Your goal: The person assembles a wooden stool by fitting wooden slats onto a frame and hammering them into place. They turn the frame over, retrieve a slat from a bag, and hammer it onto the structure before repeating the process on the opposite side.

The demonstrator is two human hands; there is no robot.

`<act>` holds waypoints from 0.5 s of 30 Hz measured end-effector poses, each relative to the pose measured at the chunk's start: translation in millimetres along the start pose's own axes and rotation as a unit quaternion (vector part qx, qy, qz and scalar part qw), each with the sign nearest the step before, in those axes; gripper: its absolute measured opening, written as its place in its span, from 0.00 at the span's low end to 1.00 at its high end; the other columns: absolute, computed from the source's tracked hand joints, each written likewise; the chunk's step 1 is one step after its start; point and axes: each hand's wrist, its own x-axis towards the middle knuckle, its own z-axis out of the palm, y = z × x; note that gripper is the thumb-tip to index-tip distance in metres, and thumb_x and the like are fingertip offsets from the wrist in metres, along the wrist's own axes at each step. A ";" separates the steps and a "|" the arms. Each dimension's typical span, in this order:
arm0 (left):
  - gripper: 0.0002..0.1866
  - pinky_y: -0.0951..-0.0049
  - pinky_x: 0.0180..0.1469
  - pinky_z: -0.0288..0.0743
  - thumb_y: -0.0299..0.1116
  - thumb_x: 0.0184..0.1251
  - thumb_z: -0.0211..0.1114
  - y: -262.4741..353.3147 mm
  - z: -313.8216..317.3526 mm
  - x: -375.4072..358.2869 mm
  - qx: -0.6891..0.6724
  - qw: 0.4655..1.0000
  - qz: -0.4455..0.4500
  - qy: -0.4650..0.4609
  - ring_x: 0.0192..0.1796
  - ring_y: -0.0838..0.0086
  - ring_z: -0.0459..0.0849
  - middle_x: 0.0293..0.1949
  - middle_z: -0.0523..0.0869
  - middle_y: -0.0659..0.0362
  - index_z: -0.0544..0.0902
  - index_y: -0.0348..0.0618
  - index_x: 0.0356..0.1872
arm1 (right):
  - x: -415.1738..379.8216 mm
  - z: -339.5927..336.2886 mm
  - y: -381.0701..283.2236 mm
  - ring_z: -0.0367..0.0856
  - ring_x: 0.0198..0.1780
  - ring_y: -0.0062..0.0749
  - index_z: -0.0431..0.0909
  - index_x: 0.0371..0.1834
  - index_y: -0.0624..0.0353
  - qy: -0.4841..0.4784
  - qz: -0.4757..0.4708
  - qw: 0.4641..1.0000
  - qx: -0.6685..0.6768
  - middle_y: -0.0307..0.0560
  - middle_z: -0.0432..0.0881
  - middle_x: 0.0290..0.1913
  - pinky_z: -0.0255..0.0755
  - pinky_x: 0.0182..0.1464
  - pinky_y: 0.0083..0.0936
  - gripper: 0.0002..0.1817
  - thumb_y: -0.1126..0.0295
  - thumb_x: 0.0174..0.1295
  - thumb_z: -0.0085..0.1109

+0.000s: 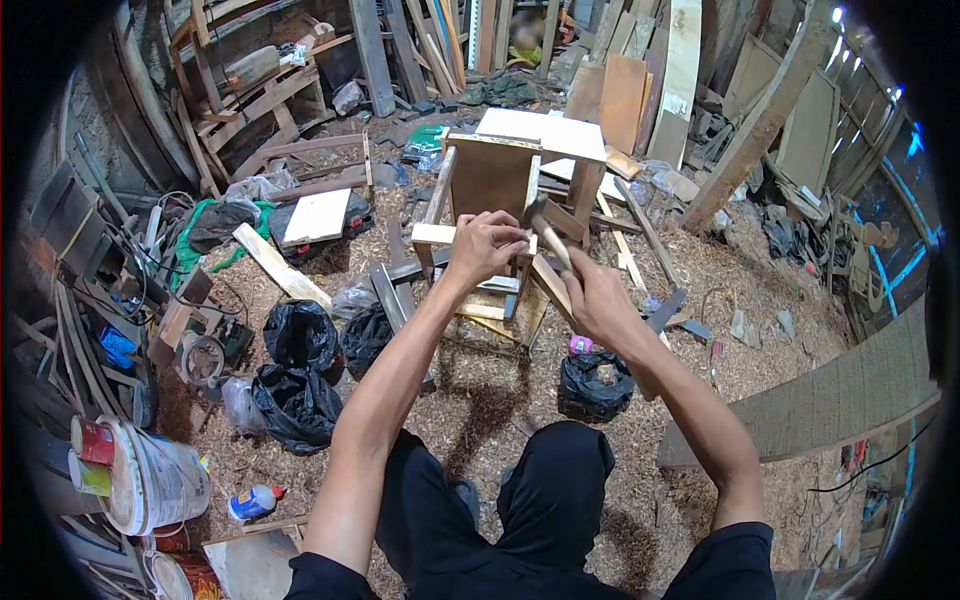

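My right hand [597, 297] is wrapped round the pale wooden handle of a hammer [551, 240]. The hammer's dark head is raised close beside my left fingertips. My left hand [486, 245] rests over the front of a small wooden frame [433, 234], its fingers pressed together. Whatever the left fingers pinch is too small to make out. Behind them a brown panel [490, 185] stands between the frame's posts. Part of the frame's front is hidden by my left hand and wrist.
A white-topped wooden piece [545, 130] stands just behind the frame. Black plastic bags [298, 400] lie left, with another black bag [596, 385] to the right. A white bucket [160, 480] and a glue bottle [256, 502] are at lower left. Wood shavings cover the floor.
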 end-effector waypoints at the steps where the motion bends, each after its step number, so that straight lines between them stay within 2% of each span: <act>1: 0.09 0.67 0.49 0.63 0.43 0.53 0.72 1.0 -0.3 0.9 -0.013 1.000 0.002 0.003 0.42 0.73 0.81 0.36 0.85 0.70 0.89 0.52 0.30 | -1.1 0.4 -3.1 0.77 0.36 0.73 0.70 0.45 0.72 0.034 0.008 0.999 0.030 0.77 0.77 0.29 0.68 0.39 0.57 0.11 0.73 0.67 0.47; 7: 0.08 0.67 0.49 0.63 0.42 0.53 0.72 1.7 -0.2 1.8 -0.005 1.000 0.009 0.007 0.42 0.73 0.81 0.37 0.85 0.70 0.89 0.52 0.30 | 2.7 1.5 9.6 0.78 0.33 0.72 0.70 0.46 0.71 -0.027 -0.016 0.999 -0.018 0.75 0.77 0.28 0.69 0.36 0.55 0.11 0.73 0.67 0.47; 9: 0.09 0.67 0.49 0.63 0.43 0.53 0.71 1.8 -1.0 1.0 -0.020 1.000 -0.002 0.001 0.42 0.73 0.81 0.37 0.85 0.70 0.89 0.51 0.30 | 0.0 -1.9 -2.3 0.78 0.32 0.72 0.70 0.46 0.71 -0.011 0.023 0.999 0.019 0.74 0.77 0.28 0.70 0.35 0.54 0.11 0.73 0.67 0.46; 11: 0.10 0.67 0.49 0.63 0.43 0.53 0.71 3.7 -1.7 0.1 -0.030 1.000 -0.004 0.003 0.42 0.73 0.81 0.37 0.85 0.70 0.90 0.51 0.30 | -1.0 -1.2 -6.4 0.80 0.36 0.64 0.73 0.50 0.67 0.042 0.044 0.998 0.027 0.71 0.79 0.31 0.72 0.41 0.48 0.13 0.70 0.68 0.47; 12: 0.09 0.67 0.49 0.63 0.43 0.53 0.71 3.7 -0.9 -1.4 -0.019 1.000 -0.010 -0.003 0.43 0.73 0.81 0.37 0.85 0.70 0.90 0.51 0.30 | -2.0 1.5 -1.7 0.80 0.36 0.64 0.73 0.50 0.67 0.043 0.045 0.998 0.028 0.71 0.79 0.31 0.72 0.41 0.48 0.13 0.70 0.68 0.47; 15: 0.09 0.67 0.50 0.63 0.43 0.54 0.71 -0.1 2.1 1.9 0.007 1.000 0.005 0.001 0.43 0.73 0.82 0.38 0.86 0.70 0.90 0.52 0.31 | 1.2 7.9 16.6 0.79 0.31 0.69 0.68 0.46 0.72 -0.017 -0.055 0.997 -0.043 0.73 0.78 0.26 0.70 0.33 0.53 0.11 0.73 0.68 0.46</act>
